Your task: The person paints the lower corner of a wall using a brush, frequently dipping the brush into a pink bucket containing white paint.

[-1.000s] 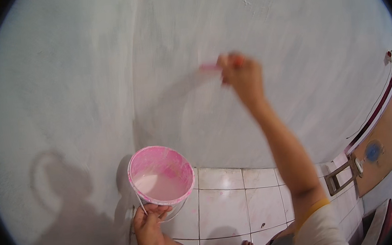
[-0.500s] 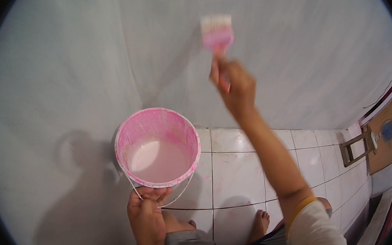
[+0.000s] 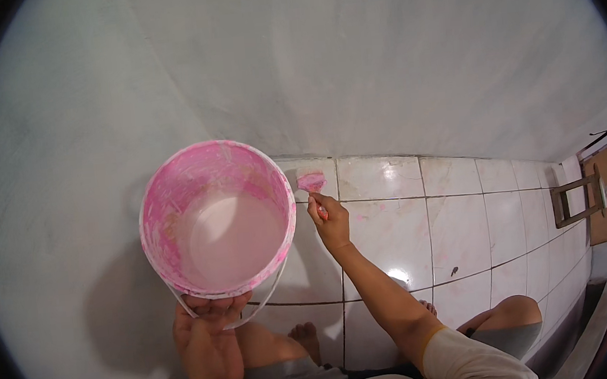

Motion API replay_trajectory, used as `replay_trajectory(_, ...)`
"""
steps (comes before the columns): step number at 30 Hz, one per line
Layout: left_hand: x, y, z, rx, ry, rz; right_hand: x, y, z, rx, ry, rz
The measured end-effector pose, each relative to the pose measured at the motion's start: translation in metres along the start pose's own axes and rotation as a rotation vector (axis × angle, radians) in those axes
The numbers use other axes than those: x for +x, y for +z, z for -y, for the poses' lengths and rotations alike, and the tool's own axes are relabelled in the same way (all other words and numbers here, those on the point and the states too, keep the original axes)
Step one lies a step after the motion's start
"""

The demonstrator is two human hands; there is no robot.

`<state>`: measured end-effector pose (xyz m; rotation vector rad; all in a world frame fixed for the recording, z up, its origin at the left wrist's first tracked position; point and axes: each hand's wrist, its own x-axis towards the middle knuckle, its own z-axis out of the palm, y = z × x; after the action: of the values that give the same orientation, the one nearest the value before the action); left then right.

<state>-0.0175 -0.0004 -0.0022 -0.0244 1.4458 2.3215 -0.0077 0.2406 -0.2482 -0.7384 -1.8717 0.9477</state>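
A pink paint bucket, streaked inside and partly filled with pale paint, is tilted toward the camera. My left hand is closed on it at the near rim, by its wire handle. My right hand grips a paintbrush with a pink and orange body, just right of the bucket. The brush head appears against the floor tiles at the foot of the pale wall; whether it touches either cannot be told.
White floor tiles with pink smudges run along the wall, under my bare feet and bent legs. At the far right are a wooden stool-like frame, a tan board and a slanted grey, dark-edged object.
My right hand and brush have come down from high on the wall to beside the bucket. The bucket appears larger and closer, and my legs are more bent, with the floor higher in view.
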Motion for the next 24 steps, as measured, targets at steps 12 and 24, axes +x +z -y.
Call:
replay_trajectory(12,0.012,0.004,0.004,0.012,-0.030,-0.111,0.034,0.033,-0.037,-0.128,0.041,-0.013)
replay_trajectory(24,0.012,0.007,0.000,0.000,-0.063,-0.086,0.034,0.000,0.017,-0.010,-0.119,-0.068)
